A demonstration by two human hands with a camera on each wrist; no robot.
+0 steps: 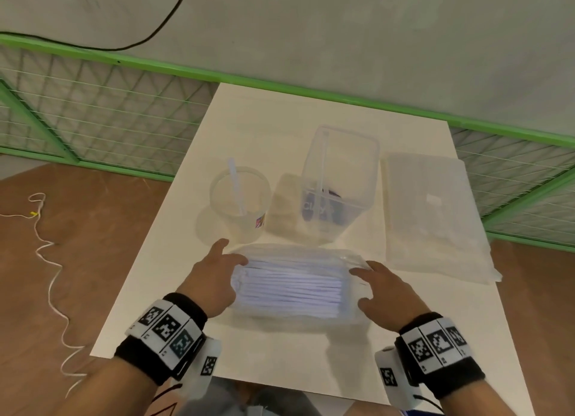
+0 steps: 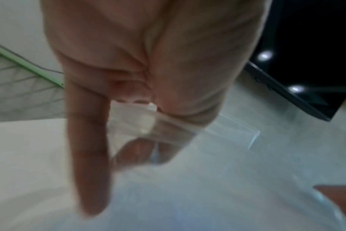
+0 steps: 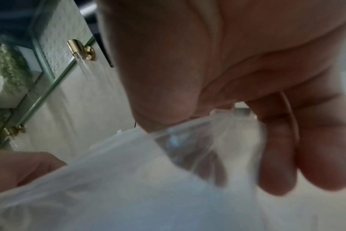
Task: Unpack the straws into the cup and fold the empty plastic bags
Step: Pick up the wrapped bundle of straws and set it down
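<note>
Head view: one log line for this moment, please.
left hand: pinching bag of straws | right hand: pinching bag's other end | cup: one straw in | bag: unopened, on table

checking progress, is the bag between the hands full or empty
Full. The bag is packed with white straws lying side by side; the left hand and right hand grip its ends. Whether it is opened: cannot tell.

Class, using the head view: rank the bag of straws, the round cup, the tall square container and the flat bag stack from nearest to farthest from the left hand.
1. Bag of straws: held by the left hand.
2. Round cup: just beyond the hand.
3. Tall square container: behind, centre.
4. Flat bag stack: far right.
</note>
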